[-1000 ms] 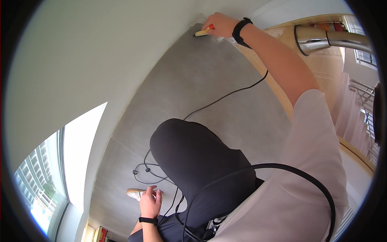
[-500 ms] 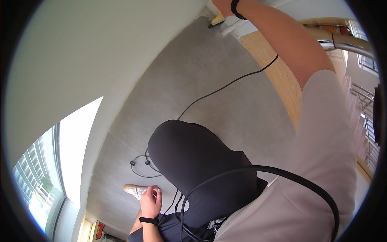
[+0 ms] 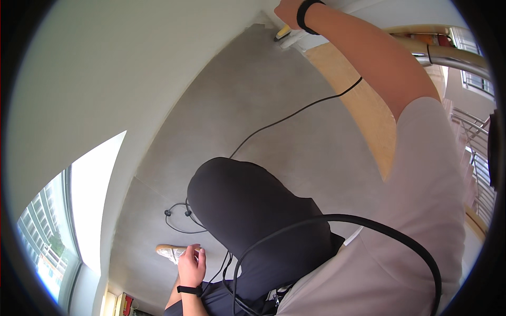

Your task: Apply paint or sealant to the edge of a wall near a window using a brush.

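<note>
At the top of the head view my right hand reaches far out, its fingers wrapped round a yellow brush-like tool with a dark lower edge. The tool is low by the corner where the pale wall meets the white base of the railing side; most of its handle is hidden in my hand. My left hand is near my bent leg, above a white shoe. Its fingers are loosely bent with the thumb apart, and nothing shows in them. Both wrists wear black bands.
A pale wall curves along the left, with a window lower down. A thin black cable crosses the grey floor and loops beside my knee. To the right run a tan strip and a metal railing. A black cord arches over my body.
My right hand and the yellow tool have shifted slightly left and down in the view, and less of the tool shows. The left hand stays by the leg as the whole view shifts a little.
</note>
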`<state>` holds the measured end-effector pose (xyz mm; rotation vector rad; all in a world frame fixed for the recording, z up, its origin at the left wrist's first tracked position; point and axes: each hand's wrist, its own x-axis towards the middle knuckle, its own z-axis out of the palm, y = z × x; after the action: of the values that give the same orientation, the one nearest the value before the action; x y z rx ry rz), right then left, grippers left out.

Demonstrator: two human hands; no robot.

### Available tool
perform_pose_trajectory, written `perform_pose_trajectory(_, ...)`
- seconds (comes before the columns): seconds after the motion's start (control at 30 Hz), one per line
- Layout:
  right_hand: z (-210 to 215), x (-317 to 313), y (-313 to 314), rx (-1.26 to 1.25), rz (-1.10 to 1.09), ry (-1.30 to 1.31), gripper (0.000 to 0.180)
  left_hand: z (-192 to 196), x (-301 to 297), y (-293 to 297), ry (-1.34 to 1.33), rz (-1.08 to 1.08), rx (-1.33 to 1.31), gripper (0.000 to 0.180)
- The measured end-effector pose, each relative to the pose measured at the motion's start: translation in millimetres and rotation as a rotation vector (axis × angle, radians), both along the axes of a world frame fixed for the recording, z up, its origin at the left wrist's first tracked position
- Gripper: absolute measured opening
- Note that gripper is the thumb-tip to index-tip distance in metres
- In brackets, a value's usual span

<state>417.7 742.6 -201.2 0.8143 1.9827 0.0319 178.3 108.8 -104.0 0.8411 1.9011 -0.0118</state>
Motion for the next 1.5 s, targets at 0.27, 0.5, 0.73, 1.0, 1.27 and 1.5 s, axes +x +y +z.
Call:
perform_pose_trajectory(0.27, -47.5, 6.2, 12.2, 0.118, 0.169, 0.148, 0.027, 0.7, 0.5, -0.7, 0.019, 0.006, 0.033, 0.018)
perform_pose_trajectory(0.5, -37.6, 16.6, -3.4, 0.231, 0.145, 0.264, 0.025, 0.3, 5.5, 7.3, -0.001, -0.017, 0.005, 0.019)
perform_pose_trajectory(0.73, -16.5, 26.5, -13.2, 0.205, 0.134, 0.444, 0.021, 2.8, 2.7, 19.6, -0.003, -0.043, 0.056, 0.021)
perform_pose_trajectory(1.0, -1.0, 10.1, -13.5, 0.078, -0.028, 0.277, 0.019, 3.4, 1.6, 27.5, 0.000, -0.106, 0.082, 0.022)
perform_pose_trajectory(1.27, -22.8, 7.6, -12.4, 0.214, -0.002, 0.400, 0.019, 5.0, 0.1, 24.8, 0.021, -0.096, 0.061, 0.022)
perform_pose_trajectory(1.5, -8.4, 27.7, -2.4, 0.125, -0.214, 0.442, 0.021, 4.2, -3.8, 25.5, 0.000, -0.115, 0.045, 0.022)
